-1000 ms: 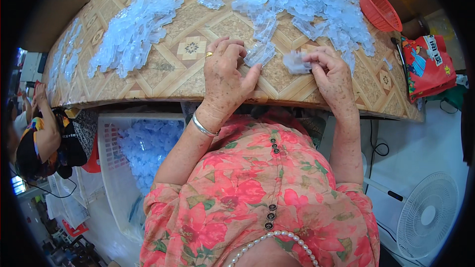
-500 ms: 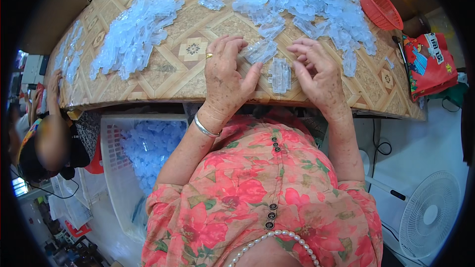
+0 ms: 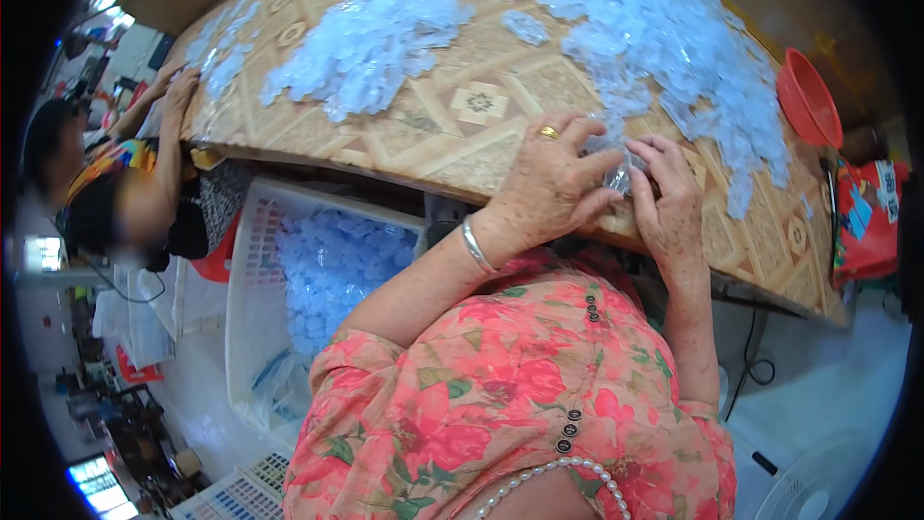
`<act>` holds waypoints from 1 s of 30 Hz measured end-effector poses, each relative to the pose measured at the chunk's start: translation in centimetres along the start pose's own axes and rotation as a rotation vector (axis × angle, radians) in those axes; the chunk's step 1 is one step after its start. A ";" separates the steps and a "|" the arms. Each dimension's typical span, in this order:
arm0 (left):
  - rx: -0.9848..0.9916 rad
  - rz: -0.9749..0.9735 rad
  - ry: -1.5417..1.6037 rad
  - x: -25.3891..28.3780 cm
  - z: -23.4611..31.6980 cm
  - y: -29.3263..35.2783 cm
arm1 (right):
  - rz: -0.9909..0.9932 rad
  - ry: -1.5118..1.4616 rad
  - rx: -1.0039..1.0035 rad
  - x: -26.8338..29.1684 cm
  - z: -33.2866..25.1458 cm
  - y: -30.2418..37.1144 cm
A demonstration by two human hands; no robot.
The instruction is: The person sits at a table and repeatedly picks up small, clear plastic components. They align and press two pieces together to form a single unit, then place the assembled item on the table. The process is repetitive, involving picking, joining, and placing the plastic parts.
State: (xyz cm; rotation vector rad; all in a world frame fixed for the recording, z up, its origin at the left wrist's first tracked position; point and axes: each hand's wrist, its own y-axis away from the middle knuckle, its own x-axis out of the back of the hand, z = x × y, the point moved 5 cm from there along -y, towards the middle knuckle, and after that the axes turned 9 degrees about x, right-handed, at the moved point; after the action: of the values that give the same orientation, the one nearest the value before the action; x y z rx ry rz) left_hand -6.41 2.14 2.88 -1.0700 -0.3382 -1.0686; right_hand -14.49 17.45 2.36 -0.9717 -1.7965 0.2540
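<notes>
My left hand [image 3: 551, 183], with a gold ring and a silver bangle, and my right hand [image 3: 671, 202] meet at the near edge of the patterned table [image 3: 462, 125]. Between their fingertips both pinch a small clear plastic packet [image 3: 621, 171]. Just beyond the hands lies a big heap of similar pale blue packets [image 3: 674, 48]. A second heap [image 3: 371, 39] is spread to the left.
A white basket [image 3: 252, 289] holding more pale blue packets stands under the table at my left. Another person [image 3: 106, 193] sits at the table's left end, one hand on a small pile [image 3: 217, 53]. A red bowl [image 3: 807, 96] and a red bag [image 3: 866, 217] are at the right.
My hands have come together: the right hand, which lay apart on a packet, now joins the left on one small packet. The view has swung right.
</notes>
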 end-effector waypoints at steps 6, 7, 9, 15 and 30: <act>0.081 0.031 -0.109 0.7 -0.4 0.9 | 0.048 -0.239 -0.187 -0.2 0.3 0.9; 0.085 0.026 -0.119 0.9 -0.3 0.9 | 0.051 -0.243 -0.199 0.0 0.4 0.9; 0.101 0.021 -0.168 2.1 -1.1 1.4 | 0.041 -0.236 -0.193 -0.1 0.5 1.0; 0.213 0.082 -0.465 7.2 -6.8 2.3 | 0.057 -0.199 -0.151 0.1 0.3 0.8; 0.011 -0.123 -0.297 -2.2 -2.9 -7.2 | 0.149 -0.234 -0.202 0.9 0.5 1.1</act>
State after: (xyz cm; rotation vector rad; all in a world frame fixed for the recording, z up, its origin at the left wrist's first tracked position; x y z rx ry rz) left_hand -14.25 0.42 3.83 -1.2125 -0.6541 -1.0152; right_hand -14.47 18.95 2.14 -1.2650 -1.9927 0.2933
